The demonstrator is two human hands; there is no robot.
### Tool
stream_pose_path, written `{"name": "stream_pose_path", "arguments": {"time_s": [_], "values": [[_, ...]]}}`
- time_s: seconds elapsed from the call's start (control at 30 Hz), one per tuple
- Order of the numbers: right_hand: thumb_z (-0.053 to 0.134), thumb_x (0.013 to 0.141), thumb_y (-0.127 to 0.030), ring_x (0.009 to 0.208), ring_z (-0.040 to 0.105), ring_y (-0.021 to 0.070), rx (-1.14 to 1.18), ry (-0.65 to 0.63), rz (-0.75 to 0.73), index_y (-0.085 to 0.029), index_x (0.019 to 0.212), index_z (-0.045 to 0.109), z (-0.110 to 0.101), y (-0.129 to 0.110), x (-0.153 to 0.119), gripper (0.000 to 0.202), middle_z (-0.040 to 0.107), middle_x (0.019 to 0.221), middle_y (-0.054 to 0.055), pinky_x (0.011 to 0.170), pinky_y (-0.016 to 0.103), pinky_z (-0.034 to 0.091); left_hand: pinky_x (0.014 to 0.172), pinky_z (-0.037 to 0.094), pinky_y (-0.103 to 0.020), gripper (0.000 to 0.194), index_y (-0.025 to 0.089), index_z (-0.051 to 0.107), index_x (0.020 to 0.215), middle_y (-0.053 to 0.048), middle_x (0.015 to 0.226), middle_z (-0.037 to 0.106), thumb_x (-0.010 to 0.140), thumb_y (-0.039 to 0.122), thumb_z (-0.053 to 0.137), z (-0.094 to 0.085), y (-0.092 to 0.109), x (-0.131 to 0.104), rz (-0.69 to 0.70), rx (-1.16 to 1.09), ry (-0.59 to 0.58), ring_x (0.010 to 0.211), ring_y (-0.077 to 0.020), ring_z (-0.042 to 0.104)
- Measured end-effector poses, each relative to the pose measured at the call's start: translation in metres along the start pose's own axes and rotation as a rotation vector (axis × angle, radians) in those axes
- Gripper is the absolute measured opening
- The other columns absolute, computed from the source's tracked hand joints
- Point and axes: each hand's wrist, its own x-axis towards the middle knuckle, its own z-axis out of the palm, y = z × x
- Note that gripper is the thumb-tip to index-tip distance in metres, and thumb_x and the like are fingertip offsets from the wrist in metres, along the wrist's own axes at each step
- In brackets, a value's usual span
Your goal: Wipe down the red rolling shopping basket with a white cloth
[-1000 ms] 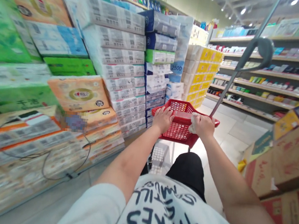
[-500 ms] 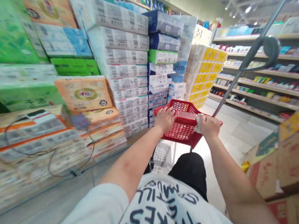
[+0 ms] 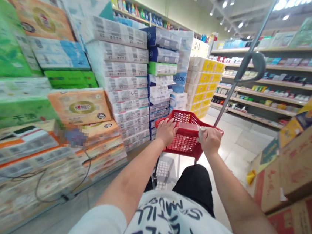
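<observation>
In front of me is a red shopping cart (image 3: 185,146) with a perforated plastic basket and a grey pole rising from its right side. My left hand (image 3: 166,132) is wrapped over the left part of the cart's handle (image 3: 187,129). Around the handle's right part, my right hand (image 3: 211,139) is closed. Something small and whitish, perhaps a crumpled tissue (image 3: 200,133), shows at the right hand's inner edge; its kind is hard to make out. The grey pole (image 3: 227,96) carries a curved grey hook.
Tall stacks of packaged tissue paper (image 3: 124,69) line the left side, with a loose cable (image 3: 37,182) over the lower packs. Cardboard boxes (image 3: 304,166) stand close on the right. Stocked shelves (image 3: 271,84) cross the far end beyond the tiled floor (image 3: 242,141).
The view has tilted up a little and shifted. The cart, pole and both hands appear slightly further left and lower, and the right-hand boxes are nearer. Both hands keep their hold on the handle.
</observation>
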Motion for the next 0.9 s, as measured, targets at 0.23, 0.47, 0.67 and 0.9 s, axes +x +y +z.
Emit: {"name": "stream_pose_path", "arguments": {"time_s": [0.23, 0.47, 0.67, 0.9], "values": [[0.033, 0.09, -0.031, 0.079, 0.054, 0.0224, -0.07, -0.159, 0.007, -0.017, 0.069, 0.064, 0.002, 0.011, 0.011, 0.04, 0.065, 0.072, 0.009, 0.094, 0.04, 0.032, 0.115, 0.025, -0.046, 0.045, 0.023, 0.053, 0.131, -0.001, 0.147, 0.044, 0.1, 0.04, 0.026, -0.004, -0.002, -0.002, 0.01, 0.001, -0.011, 0.137, -0.0256, 0.033], [0.035, 0.092, -0.03, 0.106, 0.052, 0.0252, -0.041, 0.125, -0.056, -0.015, 0.102, 0.065, 0.001, 0.01, -0.013, 0.035, 0.067, 0.104, 0.012, 0.102, 0.041, 0.025, 0.115, 0.026, -0.046, 0.044, 0.022, 0.054, 0.131, -0.001, 0.146, 0.045, 0.1, 0.04, 0.027, 0.0, 0.002, -0.002, 0.007, -0.011, 0.021, 0.137, -0.0264, 0.033], [0.031, 0.093, -0.029, 0.081, 0.056, 0.0208, -0.123, -0.073, -0.081, -0.017, 0.076, 0.063, -0.004, 0.025, 0.002, 0.038, 0.066, 0.078, 0.007, 0.106, 0.043, 0.022, 0.114, 0.027, -0.046, 0.044, 0.022, 0.055, 0.13, -0.002, 0.145, 0.046, 0.1, 0.039, 0.028, 0.0, 0.002, -0.002, 0.003, -0.015, 0.018, 0.136, -0.0257, 0.034], [0.033, 0.092, -0.023, 0.096, 0.058, 0.0249, -0.183, -0.121, -0.01, -0.013, 0.089, 0.064, -0.009, 0.021, 0.005, 0.033, 0.067, 0.093, 0.015, 0.092, 0.038, 0.035, 0.114, 0.027, -0.046, 0.041, 0.021, 0.058, 0.124, -0.003, 0.144, 0.048, 0.099, 0.039, 0.03, 0.002, 0.0, -0.004, 0.017, -0.01, 0.061, 0.136, -0.0258, 0.035]]}}
